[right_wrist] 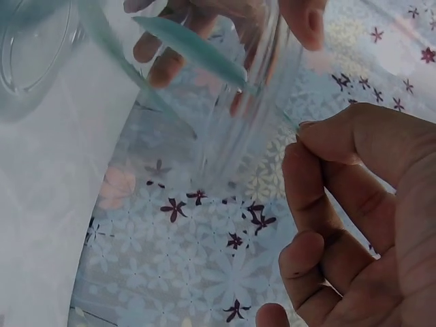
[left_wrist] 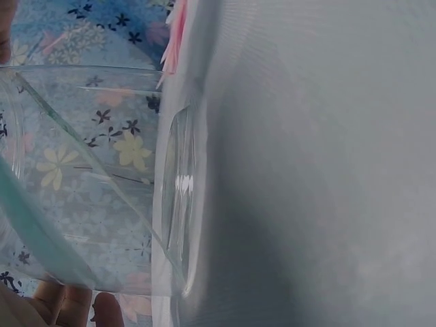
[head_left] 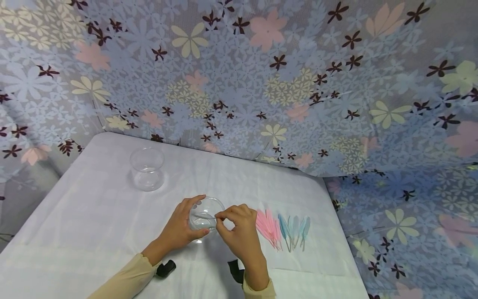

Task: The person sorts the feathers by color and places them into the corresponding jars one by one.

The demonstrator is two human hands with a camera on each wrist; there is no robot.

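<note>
Pale yellow sleeves [head_left: 125, 278] reach in at the near edge, over a white-covered bench [head_left: 93, 224]. The left hand [head_left: 183, 228] curves its fingers part-way round the side of a clear cup [head_left: 203, 207], thumb on the near side. The right hand [head_left: 240, 230] pinches the quill of a teal feather [right_wrist: 197, 51] between thumb and forefinger, closed right down on it; the vane reaches across the cup's mouth.

The work looks to be at an early stage. One loose feather [right_wrist: 126, 68] is already inside the cup, and the pinched one is not yet let go. Left over on the bench, to the right, are a fan of pink feathers [head_left: 269, 228] and, just beside it, several blue feathers [head_left: 296, 226]. A second clear cup [head_left: 147, 168] stands farther back to the left; no feather shows in it.
</note>
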